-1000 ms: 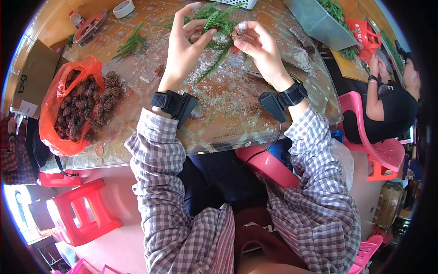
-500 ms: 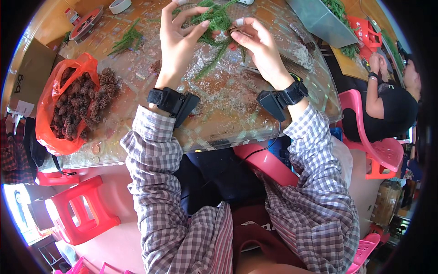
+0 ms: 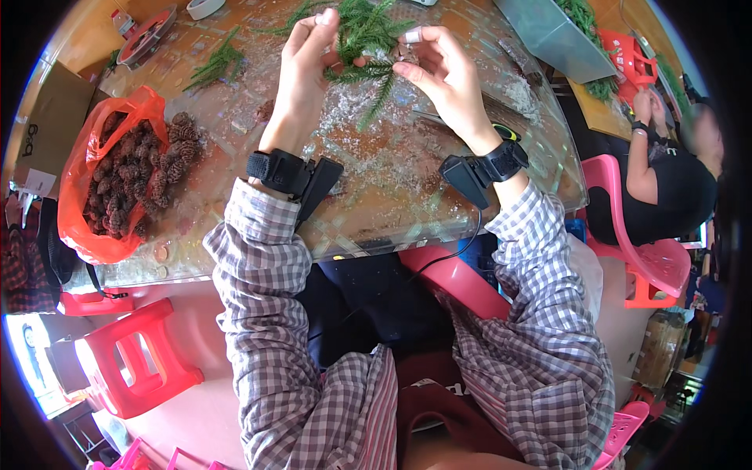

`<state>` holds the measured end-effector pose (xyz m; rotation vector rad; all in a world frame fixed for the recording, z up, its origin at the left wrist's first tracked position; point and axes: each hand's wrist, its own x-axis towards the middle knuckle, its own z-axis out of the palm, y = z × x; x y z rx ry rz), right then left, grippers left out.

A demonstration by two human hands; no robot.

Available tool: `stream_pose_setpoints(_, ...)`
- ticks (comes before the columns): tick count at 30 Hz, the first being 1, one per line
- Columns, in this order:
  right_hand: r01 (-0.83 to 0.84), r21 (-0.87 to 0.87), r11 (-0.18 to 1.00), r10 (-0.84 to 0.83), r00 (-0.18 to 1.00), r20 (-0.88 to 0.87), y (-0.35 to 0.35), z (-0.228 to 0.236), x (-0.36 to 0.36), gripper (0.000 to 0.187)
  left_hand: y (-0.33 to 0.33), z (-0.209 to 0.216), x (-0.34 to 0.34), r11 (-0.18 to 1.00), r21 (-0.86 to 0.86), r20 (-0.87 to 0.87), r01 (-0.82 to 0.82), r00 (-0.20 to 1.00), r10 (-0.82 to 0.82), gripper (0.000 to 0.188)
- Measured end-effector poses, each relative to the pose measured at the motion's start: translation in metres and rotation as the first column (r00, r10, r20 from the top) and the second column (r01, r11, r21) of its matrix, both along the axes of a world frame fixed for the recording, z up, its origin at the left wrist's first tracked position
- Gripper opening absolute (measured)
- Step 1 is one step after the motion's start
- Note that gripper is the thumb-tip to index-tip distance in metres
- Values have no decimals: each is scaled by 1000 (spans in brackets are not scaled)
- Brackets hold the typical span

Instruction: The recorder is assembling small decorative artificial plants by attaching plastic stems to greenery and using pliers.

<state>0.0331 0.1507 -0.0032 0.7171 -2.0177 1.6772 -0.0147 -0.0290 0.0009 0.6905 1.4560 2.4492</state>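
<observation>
Over the far part of the table, my left hand [image 3: 304, 66] is closed on an artificial pine sprig [image 3: 366, 33] with green needles; one frond hangs down between my hands. My right hand [image 3: 450, 82], with white tape round a finger, pinches a small brown piece [image 3: 404, 53] against the sprig's right side. It looks like a pine cone, mostly hidden by my fingers. To the left, several brown pine cones [image 3: 117, 184] fill and spill from an orange-red plastic bag [image 3: 82, 223]. A loose green sprig [image 3: 219, 64] lies beyond the bag.
White flakes litter the glass-covered table [image 3: 368, 211]. Scissors [image 3: 507, 133] lie by my right wrist. A grey bin [image 3: 540, 39] holds greenery at the far right; a roll of white tape [image 3: 205, 8] sits far left. A person [image 3: 666, 180] sits to the right. A red stool [image 3: 141, 360] stands at left.
My left hand has turned and its spread fingers have closed in on the sprig. The hanging frond has swung right. My right hand has stayed near the same spot.
</observation>
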Motion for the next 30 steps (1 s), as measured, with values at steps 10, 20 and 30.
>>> stream_pose_setpoints(10,68,46,997,-67,997,-30,4,-4,-5,29,6,6,5,956,-267,-188,-121,980,71,32)
stream_pose_setpoints(20,114,-95,989,-105,989,101,1,-3,-2,26,9,-7,2,986,-137,-117,-98,990,82,29)
stream_pose_setpoints(30,15,-184,983,25,977,210,6,-1,-2,23,4,5,6,998,-33,-126,-52,991,47,19)
